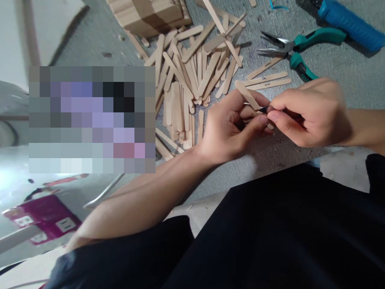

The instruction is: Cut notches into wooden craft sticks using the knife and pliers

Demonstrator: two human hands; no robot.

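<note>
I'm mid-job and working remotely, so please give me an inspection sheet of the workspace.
Surface: grey, textured worktop.
Job's things: wooden stick; dark-tipped tool at its end, exact contact unclear.
Clutter: loose stick pile, stacked sticks, green-handled pliers lying open, blue-handled tool.
Hands: left hand holds the stick; right hand pinches the dark-tipped tool.
Cables: pale cable-like strip at a purple socket block.
Surroundings: dark clothing at the near edge; a pixelated patch hides part of the left side.
</note>
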